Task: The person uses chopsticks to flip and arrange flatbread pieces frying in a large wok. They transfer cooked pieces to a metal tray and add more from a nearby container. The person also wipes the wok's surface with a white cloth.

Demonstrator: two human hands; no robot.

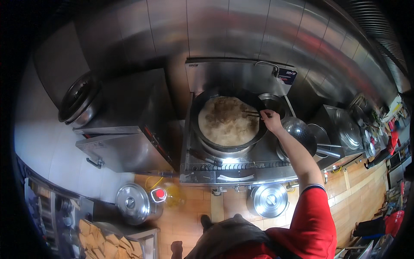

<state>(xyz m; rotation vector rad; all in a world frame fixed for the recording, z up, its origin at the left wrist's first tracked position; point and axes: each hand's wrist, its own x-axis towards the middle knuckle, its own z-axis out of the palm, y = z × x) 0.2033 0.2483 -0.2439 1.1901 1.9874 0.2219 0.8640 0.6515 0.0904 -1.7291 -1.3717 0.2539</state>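
Note:
A large dark wok (196, 131) on the stove holds bubbling, pale, frothy liquid with a brownish patch of food at its far side. At the wok's right rim, my right hand (271, 120) grips a pair of dark chopsticks (252, 114), their tips reaching over the liquid. What lies under the froth is hidden. Down at my left side hangs my left hand (177, 247), away from the stove, its fingers curled with nothing visible in them.
Beside the wok sit a metal pot (273, 102), a perforated strainer (300, 134) and a faucet (267, 64). Lidded pots (271, 200) and an oil jug (174, 196) stand on the floor. A steel cabinet (125, 153) is leftward; people in red (393, 222) are far right.

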